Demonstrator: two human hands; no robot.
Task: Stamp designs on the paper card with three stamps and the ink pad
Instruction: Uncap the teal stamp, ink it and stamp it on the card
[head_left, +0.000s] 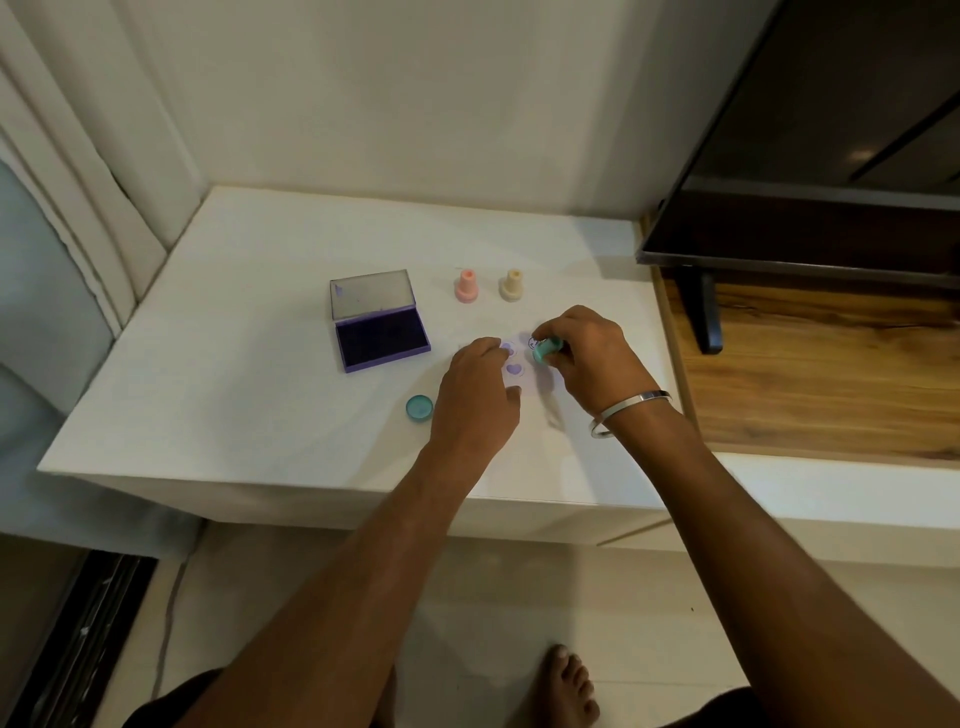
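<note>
Foot: a bare foot (569, 680) is standing on the floor at the bottom edge, nearest the lens, with both forearms reaching up and away from it.
Right hand: the right hand (587, 353) is pinching the teal stamp (545, 349) between fingertips and thumb, fingers closed on its barrel, the stamp tipped on its side just over the card.
Left hand: the left hand (475, 400) is lying flat on the card (537, 384), fingers loosely spread and clamped on nothing, looking like it is pinning the paper.
Card: white on a white table (208, 395), edges hard to pick out; purple prints are showing, a heart (514, 369) among them.
Ink pad: the pad (382, 340) is sitting open left of the hands, lid up.
Other stamps: the pink stamp (466, 286) and the cream stamp (511, 285) are standing upright beyond the card, side by side, apart.
Cap: a teal cap (420, 407) is lying just left of the left hand.
Bangle: a metal bangle (628, 413) is riding the right wrist.
Handling: the stamp looks light, rigid plastic, likely smooth; taking it by the narrow handle keeps fingers off the inky face.
Paper: thin and light, likely to slide or lift with the stamp unless held down.
</note>
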